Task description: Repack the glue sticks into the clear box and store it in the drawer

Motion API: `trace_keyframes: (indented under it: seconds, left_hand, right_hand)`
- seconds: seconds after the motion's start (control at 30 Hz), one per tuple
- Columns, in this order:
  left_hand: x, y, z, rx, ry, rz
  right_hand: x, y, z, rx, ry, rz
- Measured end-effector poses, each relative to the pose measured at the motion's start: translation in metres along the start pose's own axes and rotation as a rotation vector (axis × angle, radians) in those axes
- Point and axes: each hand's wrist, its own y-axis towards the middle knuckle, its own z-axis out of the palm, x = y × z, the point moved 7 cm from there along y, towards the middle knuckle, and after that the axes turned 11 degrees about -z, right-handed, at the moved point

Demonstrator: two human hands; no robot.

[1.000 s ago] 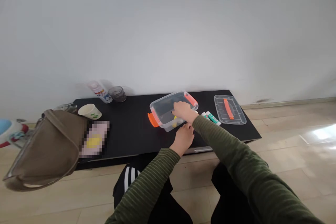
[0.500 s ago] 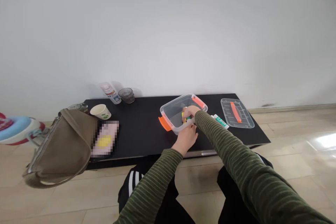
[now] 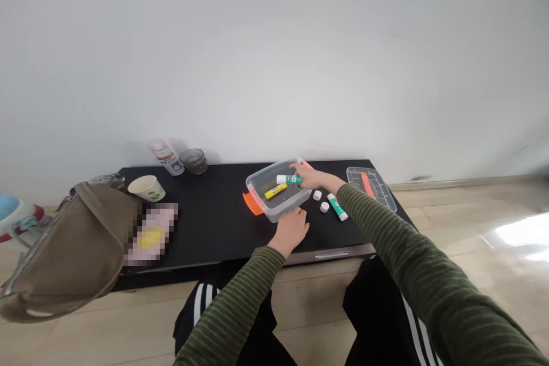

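A clear plastic box [image 3: 283, 206] with orange latches stands uncovered on the black table. My left hand [image 3: 291, 230] is at its near side, fingers curled against the wall; their tips are partly hidden. Over the box's right part, my right hand [image 3: 309, 176] has a green glue stick with a white cap [image 3: 288, 179] in its fingers, one finger lifted above it. Inside the box lies a yellow stick [image 3: 275, 191]. Right of the box are a second green glue stick [image 3: 337, 207] and two small white caps [image 3: 317, 195].
The box's lid [image 3: 383, 190] lies at the table's right end, partly behind my right sleeve. Leftward stand a paper cup [image 3: 147, 189], a spray can [image 3: 167, 158] and a dark glass [image 3: 193, 161]. A brown bag [image 3: 86, 240] and a blurred pink packet [image 3: 158, 220] are at the left end.
My right hand has risen from deep in the box, and the yellow stick now shows on its floor. My view has shifted right, bringing the glue stick and caps beside the box into sight.
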Motion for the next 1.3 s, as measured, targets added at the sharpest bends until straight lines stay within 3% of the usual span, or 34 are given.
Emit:
trace_keyframes:
  seconds: [0.1,0.27,0.4,0.53,0.63,0.73,0.83,0.9,0.97,1.0,1.07,1.17,1.23,1.3]
  left_hand:
    - [-0.006,-0.006,0.002,0.003,0.01,0.028]
    - [-0.005,-0.011,0.005,0.007,0.013,0.062]
    - [0.002,-0.011,0.005,0.022,-0.004,0.084]
    - [0.008,-0.008,-0.005,0.022,-0.053,0.042]
    - [0.016,-0.004,-0.02,-0.056,-0.137,-0.048]
    - [0.023,0.002,-0.025,-0.092,-0.257,-0.128]
    - [0.026,0.012,-0.021,-0.039,-0.562,-0.18]
    - [0.024,0.019,-0.013,0.087,-0.901,-0.216]
    - [0.019,0.021,-0.007,0.208,-1.183,-0.233]
    - [0.017,0.02,-0.008,0.211,-1.252,-0.227]
    - [0.015,0.016,-0.018,0.112,-1.203,-0.15]
    - [-0.001,0.004,-0.031,-0.034,-0.765,0.048]
    - [-0.016,-0.002,-0.028,-0.04,-0.464,0.118]
    - [-0.026,-0.001,-0.023,-0.045,-0.299,0.096]
  right_hand:
    - [0.024,0.013,0.016,0.095,-0.132,-0.114]
    - [0.05,0.052,0.05,0.247,-0.246,-0.055]
    - [0.046,0.071,0.076,0.363,-0.346,0.046]
    - [0.037,0.076,0.075,0.374,-0.383,0.047]
    - [0.037,0.071,0.049,0.328,-0.327,-0.087]
    - [0.042,0.045,-0.001,0.051,-0.202,-0.261]
    - [0.034,-0.009,-0.043,-0.2,0.057,-0.242]
    - [0.024,-0.049,-0.045,-0.218,0.306,-0.161]
    - [0.018,-0.084,-0.026,-0.113,0.537,-0.096]
    - [0.015,-0.099,-0.01,-0.032,0.622,-0.067]
    - [0.01,-0.121,0.028,0.119,0.726,-0.016]
    - [0.003,-0.138,0.077,0.224,0.844,-0.002]
    - [-0.002,-0.142,0.095,0.222,0.902,0.011]
    - [-0.008,-0.147,0.101,0.209,0.9,0.041]
